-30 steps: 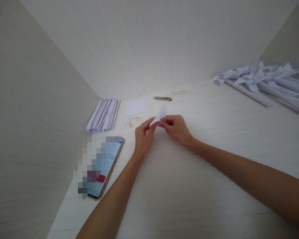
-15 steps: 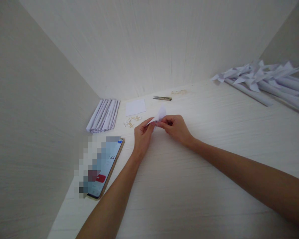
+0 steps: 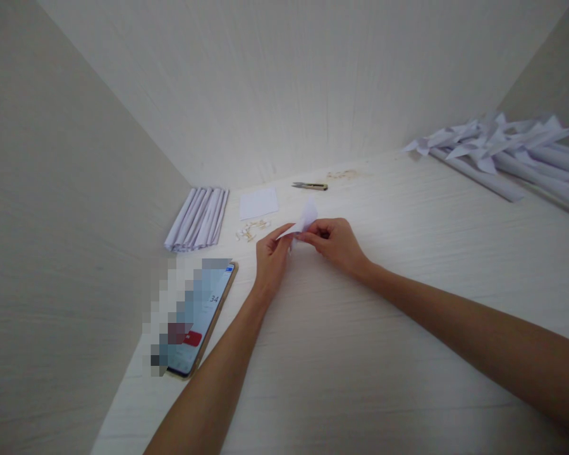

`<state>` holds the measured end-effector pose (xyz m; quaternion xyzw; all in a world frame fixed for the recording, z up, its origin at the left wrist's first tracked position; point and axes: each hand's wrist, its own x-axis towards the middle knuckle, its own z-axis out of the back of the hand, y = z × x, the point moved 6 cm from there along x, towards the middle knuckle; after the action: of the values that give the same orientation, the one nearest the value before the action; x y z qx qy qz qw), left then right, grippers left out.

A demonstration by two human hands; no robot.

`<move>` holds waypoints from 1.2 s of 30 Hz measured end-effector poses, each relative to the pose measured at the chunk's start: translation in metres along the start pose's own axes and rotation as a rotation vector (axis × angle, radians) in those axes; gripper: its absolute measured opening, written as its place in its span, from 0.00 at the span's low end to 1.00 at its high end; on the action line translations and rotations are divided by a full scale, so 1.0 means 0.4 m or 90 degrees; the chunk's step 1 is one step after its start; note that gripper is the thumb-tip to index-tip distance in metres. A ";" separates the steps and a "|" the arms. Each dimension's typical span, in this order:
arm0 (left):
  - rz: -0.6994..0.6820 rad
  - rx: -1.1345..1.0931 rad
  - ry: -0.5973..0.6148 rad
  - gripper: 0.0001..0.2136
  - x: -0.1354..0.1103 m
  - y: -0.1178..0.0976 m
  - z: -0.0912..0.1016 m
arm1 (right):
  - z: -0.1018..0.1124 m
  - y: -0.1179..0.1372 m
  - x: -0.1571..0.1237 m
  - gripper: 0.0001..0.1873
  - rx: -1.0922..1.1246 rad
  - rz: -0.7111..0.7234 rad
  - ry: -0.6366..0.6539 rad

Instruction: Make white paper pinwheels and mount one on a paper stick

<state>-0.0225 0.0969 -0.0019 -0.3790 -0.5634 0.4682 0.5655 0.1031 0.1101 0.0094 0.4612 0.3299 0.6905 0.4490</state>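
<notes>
Both my hands meet over the white table and pinch one small folded piece of white paper between them. My left hand grips its lower left corner with closed fingers. My right hand holds the right side, thumb and fingers pressed together. The paper's tip points up and away from me.
A phone lies at the left by my left forearm. Behind it lie a row of rolled white paper tubes, a flat white square sheet, small pale pins and small snips. Paper pinwheels on rolled sticks are piled at the far right.
The folded paper has tipped slightly lower and leftward between my fingers. My hands have barely shifted.
</notes>
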 end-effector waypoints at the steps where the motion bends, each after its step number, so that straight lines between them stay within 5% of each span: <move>1: 0.001 -0.001 0.000 0.11 0.000 0.000 0.000 | 0.000 0.000 0.000 0.20 -0.001 -0.001 0.000; 14: -0.014 0.006 0.005 0.07 -0.004 -0.021 -0.012 | 0.003 -0.008 0.003 0.19 0.028 -0.009 -0.023; 28: 0.044 -0.041 -0.130 0.06 -0.002 -0.010 0.016 | 0.004 0.010 -0.002 0.06 0.054 0.034 -0.022; 36: 0.040 0.003 -0.117 0.04 -0.001 -0.006 0.020 | 0.014 0.014 -0.004 0.03 0.051 0.036 -0.051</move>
<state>-0.0303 0.0952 0.0010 -0.3505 -0.5994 0.5201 0.4974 0.1069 0.1068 0.0158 0.5155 0.3261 0.6699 0.4233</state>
